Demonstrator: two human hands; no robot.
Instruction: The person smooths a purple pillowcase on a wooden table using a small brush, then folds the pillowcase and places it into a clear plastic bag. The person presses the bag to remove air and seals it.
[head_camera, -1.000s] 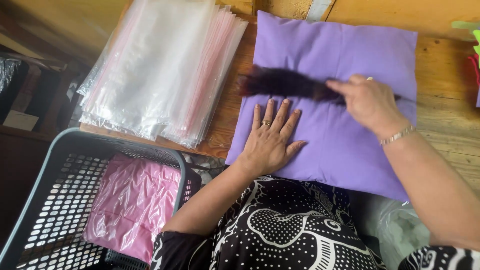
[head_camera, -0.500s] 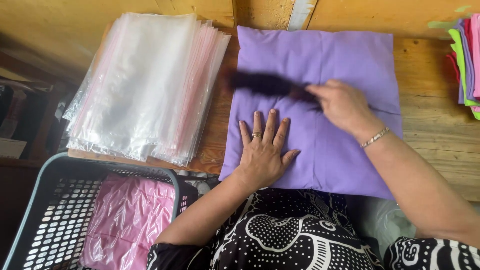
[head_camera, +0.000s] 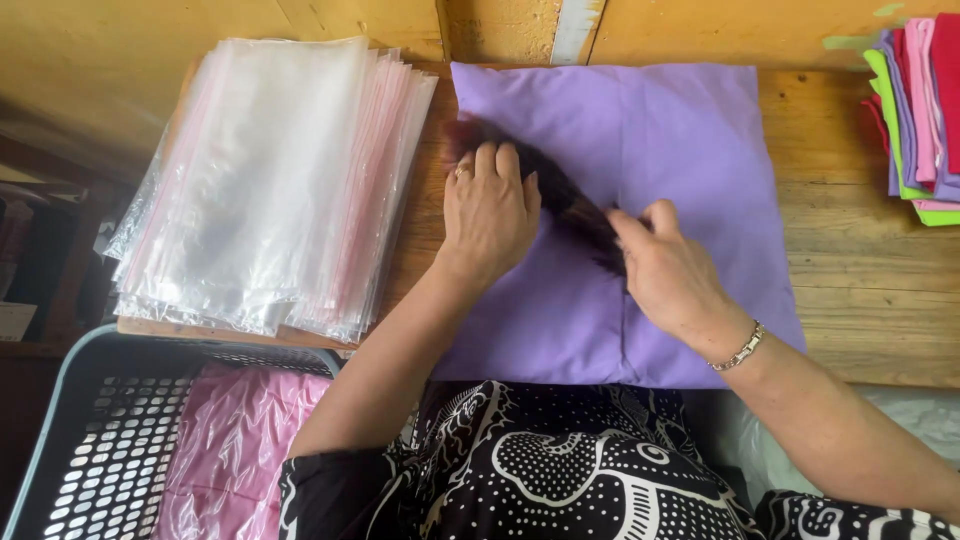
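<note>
— On top of the purple cushion (head_camera: 660, 150), what are the two hands doing?

— The left hand (head_camera: 490, 215) lies palm down on the cushion's left part, fingers together and pointing away from the person, pressing flat rather than gripping. Its fingertips cover the near end of a dark, fluffy brush (head_camera: 560, 195). A ring sits on one finger.

— And the other one?

— The right hand (head_camera: 670, 270) is closed around the lower end of that brush, thumb on top, fingers curled under it. A metal bracelet (head_camera: 740, 350) circles the wrist.

— Where does the brush lie?

— Slanting across the middle of the cushion, from upper left down to lower right, between the two hands and touching the fabric. Its bristles look blurred, so I cannot tell its exact shape.

— And the cushion itself?

— Flat on the wooden bench (head_camera: 870, 280), its near edge right at the person's lap, where a black-and-white patterned garment (head_camera: 560, 470) shows.

— What lies around it?

— Just left of the cushion, a thick stack of clear plastic bags (head_camera: 260, 180) with pinkish edges rests on the bench. Below that stack, off the bench's edge, stands a grey perforated basket (head_camera: 90, 450) holding a pink cushion wrapped in plastic (head_camera: 230, 450). At the far right edge of the bench, well apart from the hands, is a pile of folded fabrics (head_camera: 920, 110) in green, pink, purple and red.
</note>
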